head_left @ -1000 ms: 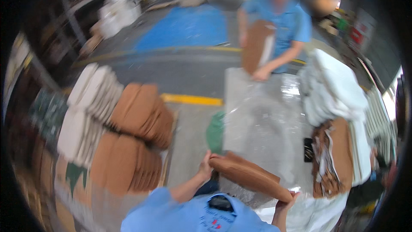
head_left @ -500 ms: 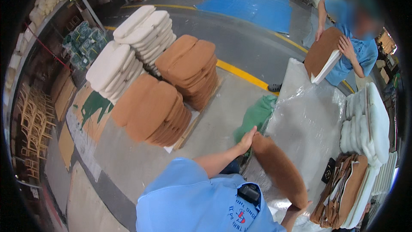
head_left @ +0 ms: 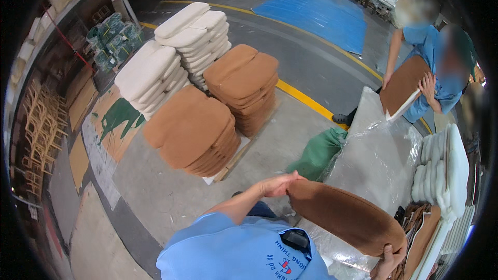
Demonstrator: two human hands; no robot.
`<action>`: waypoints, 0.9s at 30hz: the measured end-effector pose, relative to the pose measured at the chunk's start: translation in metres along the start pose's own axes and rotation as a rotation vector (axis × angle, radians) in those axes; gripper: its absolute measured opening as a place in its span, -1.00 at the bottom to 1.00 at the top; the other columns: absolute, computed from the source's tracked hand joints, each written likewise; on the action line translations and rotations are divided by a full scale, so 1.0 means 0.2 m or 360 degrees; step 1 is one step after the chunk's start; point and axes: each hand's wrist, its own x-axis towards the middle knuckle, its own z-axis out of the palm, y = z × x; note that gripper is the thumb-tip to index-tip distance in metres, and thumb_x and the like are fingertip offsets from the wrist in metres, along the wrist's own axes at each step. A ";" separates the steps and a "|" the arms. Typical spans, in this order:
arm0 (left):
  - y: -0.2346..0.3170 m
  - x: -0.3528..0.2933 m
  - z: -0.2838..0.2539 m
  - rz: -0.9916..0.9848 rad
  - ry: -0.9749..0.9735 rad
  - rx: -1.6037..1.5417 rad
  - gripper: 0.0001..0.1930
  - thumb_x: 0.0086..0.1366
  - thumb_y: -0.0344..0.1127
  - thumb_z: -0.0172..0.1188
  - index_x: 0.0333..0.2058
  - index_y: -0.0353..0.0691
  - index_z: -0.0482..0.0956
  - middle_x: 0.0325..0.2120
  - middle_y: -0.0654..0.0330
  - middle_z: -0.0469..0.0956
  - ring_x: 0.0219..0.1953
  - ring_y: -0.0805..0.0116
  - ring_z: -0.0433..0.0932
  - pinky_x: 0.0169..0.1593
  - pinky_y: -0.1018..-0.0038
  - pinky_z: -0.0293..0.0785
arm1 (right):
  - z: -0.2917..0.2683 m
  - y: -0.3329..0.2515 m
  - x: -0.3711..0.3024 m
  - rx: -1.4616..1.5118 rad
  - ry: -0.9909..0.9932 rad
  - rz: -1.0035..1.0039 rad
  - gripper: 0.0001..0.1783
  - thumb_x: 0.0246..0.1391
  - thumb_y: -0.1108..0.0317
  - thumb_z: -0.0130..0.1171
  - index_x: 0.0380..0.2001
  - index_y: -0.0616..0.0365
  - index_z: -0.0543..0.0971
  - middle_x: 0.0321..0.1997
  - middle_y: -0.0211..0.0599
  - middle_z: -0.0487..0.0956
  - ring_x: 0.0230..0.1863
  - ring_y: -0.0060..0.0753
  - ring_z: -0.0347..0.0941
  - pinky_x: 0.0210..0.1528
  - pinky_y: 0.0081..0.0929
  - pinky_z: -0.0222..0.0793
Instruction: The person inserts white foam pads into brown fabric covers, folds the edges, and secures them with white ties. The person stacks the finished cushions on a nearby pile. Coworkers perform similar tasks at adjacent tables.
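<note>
A brown fabric seat cushion (head_left: 342,215) with rounded ends is held out in front of me, over the near edge of a table covered in clear plastic (head_left: 376,150). At its left end my left hand (head_left: 280,183) grips the edge, fingers partly hidden behind it. My right hand (head_left: 389,260) closes on the opposite end, thumb on the brown face. Beside that hand lies a pile of brown covers and a white-edged panel (head_left: 424,238). Beyond the table a co-worker's hands (head_left: 427,87) hold another brown cushion (head_left: 406,87) that shows a white edge.
Brown cushion stacks (head_left: 189,127) and white cushion stacks (head_left: 150,75) stand on the floor to my left. A green sack (head_left: 316,153) slumps against the table. White padding (head_left: 451,171) is piled at the right. A blue sheet (head_left: 314,15) covers floor farther off.
The cushion in my hands has swung leftward and turned, showing more of its broad brown face. Both hands still hold its ends. My view has shifted slightly.
</note>
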 end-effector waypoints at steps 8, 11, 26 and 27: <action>0.34 -0.48 0.04 0.0321 -0.0159 0.1421 -0.17 0.06 -0.14 0.58 0.28 -0.29 0.45 0.14 -0.03 0.61 0.19 0.24 0.55 0.26 0.26 0.44 | 0.60 -0.53 0.44 -0.0401 -0.0719 -0.0291 -0.24 0.10 -0.08 0.45 0.14 0.32 0.53 0.06 -0.21 0.59 0.16 -0.35 0.46 0.31 -0.37 0.28; 0.24 -0.75 -0.09 0.0607 0.0221 0.1064 -0.21 0.10 -0.24 0.56 0.29 -0.29 0.45 0.15 0.04 0.61 0.20 0.23 0.54 0.29 0.26 0.43 | 1.12 -0.71 0.51 -0.0508 -0.0589 -0.0669 -0.35 0.16 0.10 0.44 0.17 0.31 0.53 0.15 -0.24 0.57 0.23 -0.37 0.43 0.35 -0.38 0.25; 0.28 -1.91 -0.97 0.1444 0.1658 -0.0596 -0.40 0.42 -0.16 0.34 0.33 -0.20 0.37 0.21 0.14 0.55 0.22 0.23 0.56 0.25 0.24 0.55 | 2.12 -0.31 0.11 0.0308 -0.0600 0.0308 -0.72 0.42 0.26 0.21 0.10 0.11 0.60 -0.03 -0.38 0.70 -0.06 -0.55 0.61 -0.01 -0.57 0.46; 0.29 -1.92 -1.01 0.1486 0.1659 -0.0656 -0.40 0.43 -0.14 0.34 0.33 -0.20 0.36 0.21 0.14 0.54 0.22 0.22 0.56 0.24 0.23 0.56 | 2.08 -0.26 0.09 0.0348 -0.0542 0.0425 -0.73 0.42 0.25 0.22 0.09 0.09 0.61 -0.07 -0.40 0.71 -0.12 -0.56 0.63 -0.09 -0.59 0.48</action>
